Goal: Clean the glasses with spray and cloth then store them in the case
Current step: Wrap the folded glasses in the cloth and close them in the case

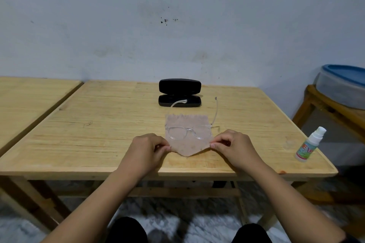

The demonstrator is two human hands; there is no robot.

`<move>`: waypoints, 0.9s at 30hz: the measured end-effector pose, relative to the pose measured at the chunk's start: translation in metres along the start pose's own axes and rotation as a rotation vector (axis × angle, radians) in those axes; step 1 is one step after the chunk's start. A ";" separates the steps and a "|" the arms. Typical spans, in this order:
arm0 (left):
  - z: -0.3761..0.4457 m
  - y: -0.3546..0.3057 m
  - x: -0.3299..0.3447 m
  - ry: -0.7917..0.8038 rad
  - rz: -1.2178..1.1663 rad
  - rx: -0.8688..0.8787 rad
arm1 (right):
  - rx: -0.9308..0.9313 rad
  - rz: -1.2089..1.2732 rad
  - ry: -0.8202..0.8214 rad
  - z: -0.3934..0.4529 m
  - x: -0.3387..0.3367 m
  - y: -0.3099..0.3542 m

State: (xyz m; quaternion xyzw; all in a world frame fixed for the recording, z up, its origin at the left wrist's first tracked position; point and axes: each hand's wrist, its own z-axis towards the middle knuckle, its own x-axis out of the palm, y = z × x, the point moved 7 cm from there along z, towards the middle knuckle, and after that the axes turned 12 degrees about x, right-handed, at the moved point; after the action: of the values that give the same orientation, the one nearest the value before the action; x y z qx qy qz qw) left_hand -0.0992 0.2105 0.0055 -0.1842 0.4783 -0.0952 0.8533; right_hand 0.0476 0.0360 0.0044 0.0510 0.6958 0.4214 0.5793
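- The left hand (147,147) is closed in a pinch, thumb and fingers pressed on the near-left corner of the cloth (187,134).
- The right hand (234,145) is closed in the same way, pinching the near-right corner of the cloth; both forearms reach in from the near edge of the worktop (98,124).
- Between the two hands the near edge of the pinkish cloth hangs to a point that meets the wood, while the rest lies spread toward the far side; its far edge looks ragged.
- The glasses (188,132), with a clear frame, rest on the cloth with the lenses toward the near side and just beyond the fingertips; neither hand touches the frame as far as can be seen.
- Their arms are unfolded and point to the far side, the left one ending over the front of the case (179,92), the right one ending right of it.
- The black case stands open near the far edge of the worktop, lid raised, just beyond the cloth.
- The spray bottle (310,145), white with a coloured label, stands by the right edge, well apart from the cloth and the right hand.
- A second wooden table (29,94) sits on the left.
- On the far right a tub with a blue lid (343,85) rests on a wooden stand.
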 end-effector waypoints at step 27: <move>0.074 0.075 0.002 -0.129 -0.089 -0.343 | 0.310 0.387 -0.096 0.095 -0.001 -0.024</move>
State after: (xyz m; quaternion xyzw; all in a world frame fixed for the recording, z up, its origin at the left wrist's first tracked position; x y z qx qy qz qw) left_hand -0.0359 0.2945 0.0084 -0.3536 0.4232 -0.0380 0.8333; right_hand 0.1387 0.0703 -0.0079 0.2915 0.7011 0.4098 0.5056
